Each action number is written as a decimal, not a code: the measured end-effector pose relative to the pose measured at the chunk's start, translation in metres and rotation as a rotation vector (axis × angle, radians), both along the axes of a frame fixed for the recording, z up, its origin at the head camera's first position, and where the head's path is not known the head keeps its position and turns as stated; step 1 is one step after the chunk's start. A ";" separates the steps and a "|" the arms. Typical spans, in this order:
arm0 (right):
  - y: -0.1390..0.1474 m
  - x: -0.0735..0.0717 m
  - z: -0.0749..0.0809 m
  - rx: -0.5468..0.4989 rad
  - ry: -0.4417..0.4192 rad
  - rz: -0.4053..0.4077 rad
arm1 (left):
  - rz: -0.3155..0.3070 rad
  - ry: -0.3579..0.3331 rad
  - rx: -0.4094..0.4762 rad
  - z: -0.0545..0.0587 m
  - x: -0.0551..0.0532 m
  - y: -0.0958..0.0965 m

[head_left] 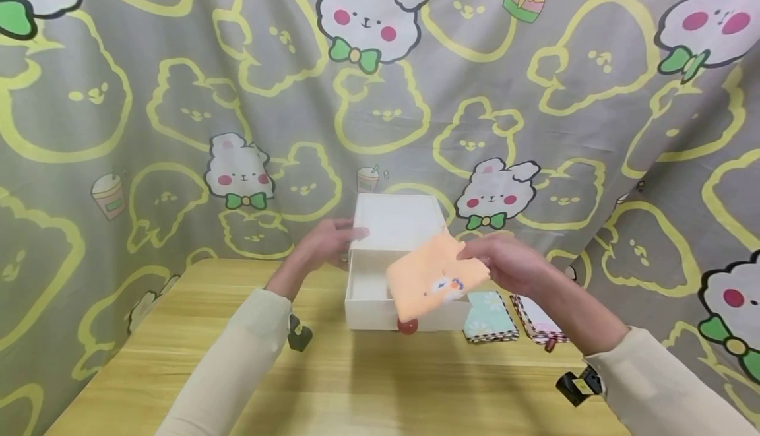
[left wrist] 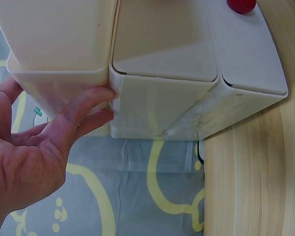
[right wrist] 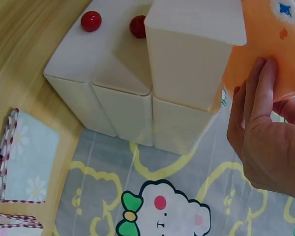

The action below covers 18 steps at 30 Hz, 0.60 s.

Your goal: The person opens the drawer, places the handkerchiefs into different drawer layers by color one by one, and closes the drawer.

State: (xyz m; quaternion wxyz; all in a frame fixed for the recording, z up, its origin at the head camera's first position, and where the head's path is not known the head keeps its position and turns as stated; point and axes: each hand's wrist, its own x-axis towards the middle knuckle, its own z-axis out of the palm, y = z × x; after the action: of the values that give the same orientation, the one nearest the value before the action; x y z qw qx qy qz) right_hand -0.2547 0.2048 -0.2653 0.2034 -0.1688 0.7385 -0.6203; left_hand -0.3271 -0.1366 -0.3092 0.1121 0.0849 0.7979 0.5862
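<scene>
A white drawer unit (head_left: 400, 221) with red knobs stands on the table, its top drawer (head_left: 368, 276) pulled out. My left hand (head_left: 328, 241) holds the unit's upper left edge. The thumb lies over the top and the fingers (left wrist: 91, 98) rest along the side wall. My right hand (head_left: 505, 261) pinches a folded orange cloth (head_left: 436, 278) with a printed animal face, above the open drawer's right part. In the right wrist view the cloth (right wrist: 265, 54) hangs beside the unit, its far side hidden. How much the drawer holds is mostly hidden by the cloth.
Right of the unit lie a folded light-green cloth (head_left: 490, 317) with a checked border and a folded pale cloth (head_left: 537, 320). A patterned grey curtain (head_left: 380, 93) hangs behind the wooden table (head_left: 320, 383). The lower two drawers' red knobs (right wrist: 91, 21) stick out.
</scene>
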 end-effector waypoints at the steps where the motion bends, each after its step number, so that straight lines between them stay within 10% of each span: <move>1: 0.000 0.000 -0.001 -0.001 0.003 -0.008 | 0.001 0.001 -0.001 0.000 0.000 0.000; 18: -0.022 0.002 -0.012 0.097 0.070 -0.103 | -0.002 -0.005 0.004 0.000 0.000 0.000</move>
State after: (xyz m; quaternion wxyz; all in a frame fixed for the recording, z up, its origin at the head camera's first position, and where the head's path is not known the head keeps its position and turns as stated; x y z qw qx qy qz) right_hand -0.2525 0.1826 -0.2777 0.1531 -0.1423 0.7820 -0.5872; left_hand -0.3270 -0.1362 -0.3095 0.1146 0.0842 0.7964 0.5878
